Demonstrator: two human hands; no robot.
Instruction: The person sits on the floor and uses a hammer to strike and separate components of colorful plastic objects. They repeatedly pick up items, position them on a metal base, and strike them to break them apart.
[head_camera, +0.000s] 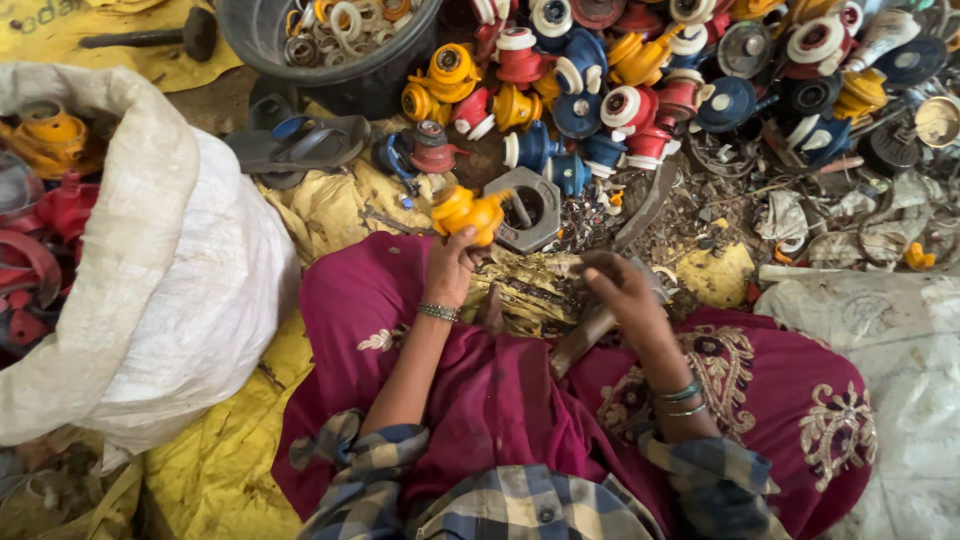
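Note:
My left hand (452, 262) grips a yellow plastic fitting (468, 213) and holds it up above my lap. My right hand (622, 288) is closed around the wooden handle of a hammer (590, 330), whose shaft runs down across the magenta cloth over my knees. Just beyond the yellow fitting lies a grey octagonal metal block (528, 207) with a round hole. Small metal scraps (585, 215) lie beside the block.
A heap of red, blue, yellow and white plastic fittings (640, 90) fills the far ground. A dark tub (330, 60) holds rings. A white woven sack (150, 260) with red and yellow parts stands at left. Sandals (300, 145) lie near the tub.

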